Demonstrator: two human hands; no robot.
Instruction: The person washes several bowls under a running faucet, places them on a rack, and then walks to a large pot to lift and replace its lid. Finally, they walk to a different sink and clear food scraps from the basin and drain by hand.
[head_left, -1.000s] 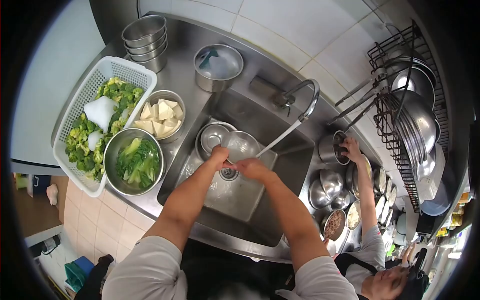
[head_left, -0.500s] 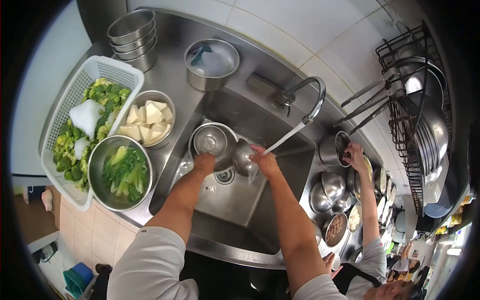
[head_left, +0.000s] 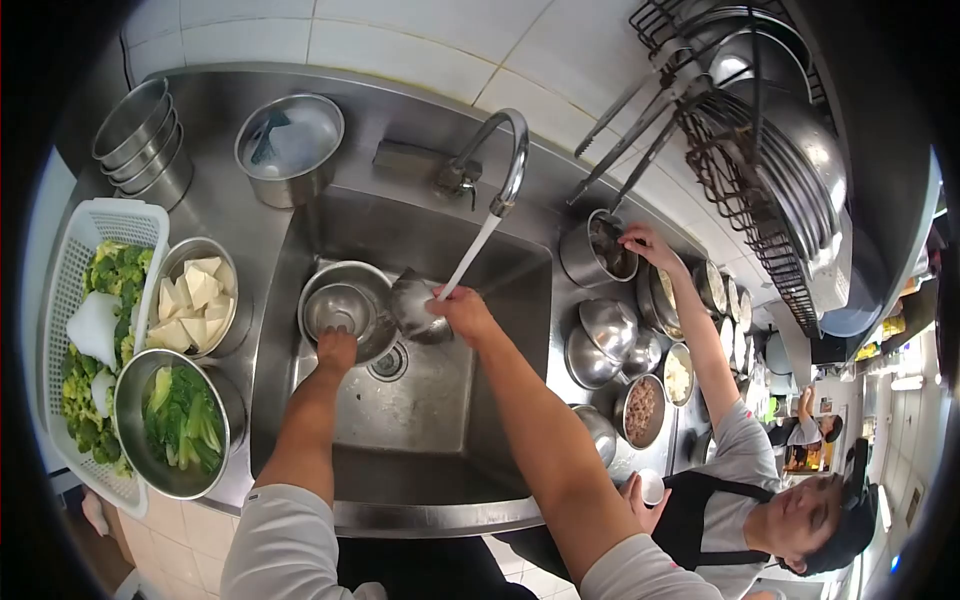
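Note:
My left hand (head_left: 338, 347) grips the rim of a small metal bowl (head_left: 338, 308), which sits inside a larger metal bowl (head_left: 374, 350) in the sink (head_left: 420, 410). Beside it, my right hand (head_left: 462, 315) holds another metal bowl (head_left: 415, 305), tilted on its side. A stream of water (head_left: 470, 258) from the faucet (head_left: 518, 150) falls onto my right hand and that bowl. The drain (head_left: 388, 362) shows just below the bowls.
Left of the sink stand a white basket (head_left: 150, 222) of broccoli, a bowl of white blocks (head_left: 198, 290), and a bowl of leafy greens (head_left: 180, 415). At right, a co-worker's hand (head_left: 648, 245) reaches into a pot (head_left: 585, 262); the other holds a white cup (head_left: 650, 488). A wire rack (head_left: 740, 190) hangs above.
The view has swung to the right, so the sink and counter appear further left. Both my hands keep hold of their bowls. More of the co-worker is visible.

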